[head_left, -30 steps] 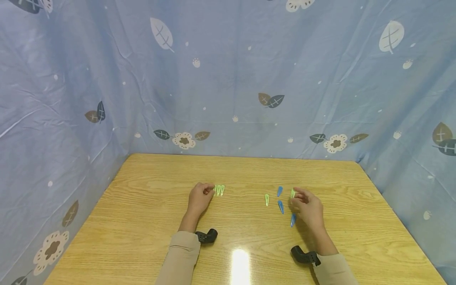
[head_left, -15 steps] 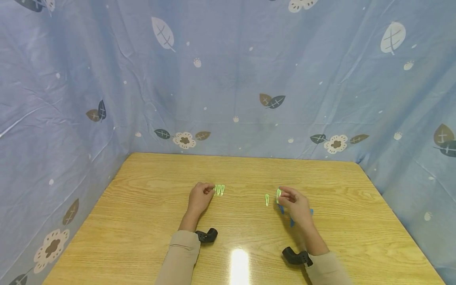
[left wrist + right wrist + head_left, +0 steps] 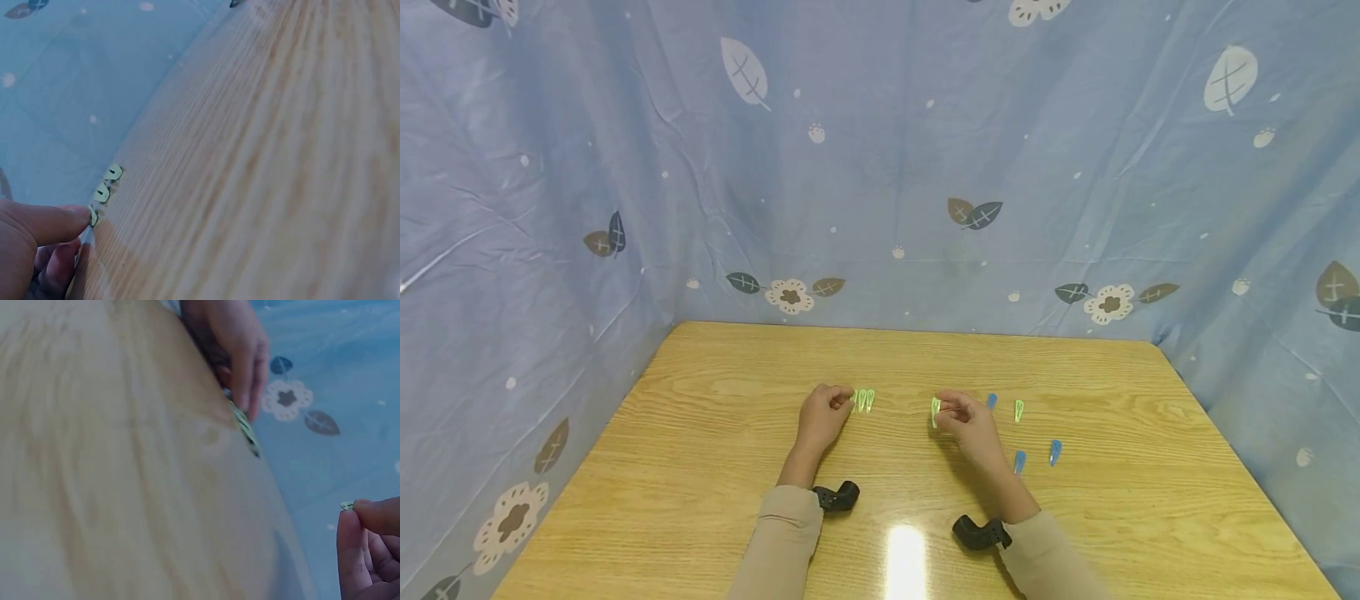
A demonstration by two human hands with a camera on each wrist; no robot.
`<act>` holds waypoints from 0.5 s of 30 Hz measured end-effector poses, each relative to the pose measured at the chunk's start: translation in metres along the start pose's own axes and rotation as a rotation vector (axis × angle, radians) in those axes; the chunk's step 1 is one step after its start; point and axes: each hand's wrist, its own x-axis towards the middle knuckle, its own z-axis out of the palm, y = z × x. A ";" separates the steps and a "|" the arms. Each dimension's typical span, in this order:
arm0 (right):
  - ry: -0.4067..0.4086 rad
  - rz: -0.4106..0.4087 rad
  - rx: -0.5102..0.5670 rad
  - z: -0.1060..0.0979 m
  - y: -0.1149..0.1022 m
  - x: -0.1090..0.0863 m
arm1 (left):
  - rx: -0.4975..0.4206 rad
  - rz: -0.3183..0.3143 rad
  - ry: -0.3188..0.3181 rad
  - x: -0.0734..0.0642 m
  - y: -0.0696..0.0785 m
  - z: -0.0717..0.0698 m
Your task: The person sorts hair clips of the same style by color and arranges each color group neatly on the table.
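Three light green snap hair clips (image 3: 862, 401) lie side by side in a row on the table. My left hand (image 3: 822, 418) is at the left end of this row, its thumb and fingertips on the end clip (image 3: 94, 216). Another green hair clip (image 3: 936, 413) is pinched between the thumb and finger of my right hand (image 3: 972, 427), to the right of the row. In the right wrist view this held clip (image 3: 347, 505) pokes out from the fingertips, while the left hand (image 3: 240, 356) shows beside the row.
Right of my right hand lie a green clip (image 3: 1018, 411) and blue hair clips: one behind the hand (image 3: 992, 402), one near the wrist (image 3: 1020, 462), one farther right (image 3: 1056, 452). A patterned blue curtain (image 3: 895, 167) encloses the wooden table (image 3: 760, 358).
My right hand has moved left across the table with the green hair clip, uncovering clips at the right and covering others. The left hand has stayed at the row.
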 end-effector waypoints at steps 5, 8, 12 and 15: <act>0.007 -0.005 0.050 0.023 0.005 0.009 | -0.003 0.000 0.000 0.001 0.000 0.000; 0.006 0.002 0.064 0.034 0.005 0.013 | 0.000 0.004 -0.002 0.001 0.001 -0.001; -0.006 -0.003 0.079 0.046 -0.001 0.017 | 0.002 0.005 -0.005 0.000 0.003 -0.002; -0.024 -0.013 0.077 0.053 -0.011 0.017 | 0.001 -0.001 -0.007 0.000 0.003 -0.002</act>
